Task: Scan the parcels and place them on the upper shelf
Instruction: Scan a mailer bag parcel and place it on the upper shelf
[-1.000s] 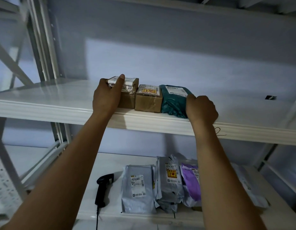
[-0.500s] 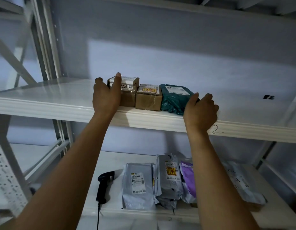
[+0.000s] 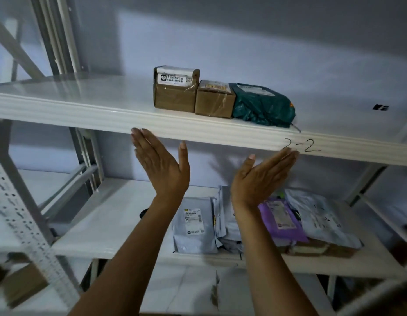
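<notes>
On the upper shelf (image 3: 61,106), near its front edge, three parcels in a row. At the left, a taller brown box (image 3: 175,96) with a white label over its top and front. Touching its right side, a smaller brown box (image 3: 215,102) under clear tape. Pressed against that, a teal bag parcel (image 3: 264,106), crumpled, label facing up. All three lying free, no hand on them.

Below the shelf's front lip, both hands raised and apart from the parcels. Left hand (image 3: 161,165) flat, fingers straight and together, thumb spread, holding nothing; fingertips up at the lip's lower edge, contact impossible to tell. Right hand (image 3: 259,176) likewise flat and holding nothing, fingers slanting up to the right, tips just beside the handwritten "2-2" (image 3: 304,145) on the lip. Palms turned roughly toward each other.

Behind the forearms, on the lower shelf (image 3: 111,215), more parcels in a loose pile: a grey mailer (image 3: 193,226) with a printed label, a purple mailer (image 3: 280,220) to its right, a pale mailer (image 3: 321,217) further right. At the far left, a perforated upright (image 3: 22,224) of the rack.
</notes>
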